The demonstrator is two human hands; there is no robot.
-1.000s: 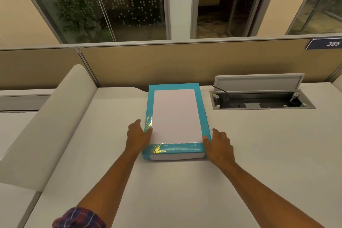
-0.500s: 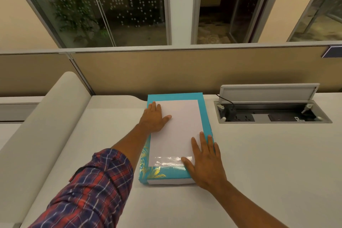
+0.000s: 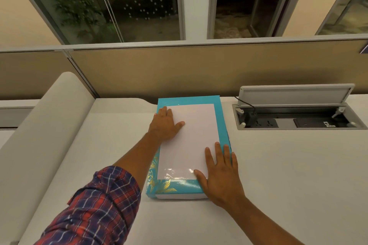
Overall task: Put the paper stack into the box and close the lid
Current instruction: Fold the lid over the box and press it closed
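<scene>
Rolled-up red, navy and white plaid sleeve (image 3: 99, 205) on left arm; right forearm bare.

You're seeing warm, even indoor light w/ soft, faint shadows under the hands. Glare sits on the glossy turquoise box lid w/ clear window (image 3: 173, 185), near edge. The dark glass windows behind the desk (image 3: 111, 2) look dim. Wide-angle bending at edges; focus sharp mid-frame, softer at corners.

Count on the tabletop

1 tabletop (image 3: 278, 165), 1 teal box (image 3: 179, 188), 1 white paper stack (image 3: 191, 137), 2 hands: left hand (image 3: 166, 125) and right hand (image 3: 221, 177), 1 plaid sleeve (image 3: 99, 209), 1 open socket hatch (image 3: 294, 119), 1 black plug (image 3: 252, 116)
</scene>
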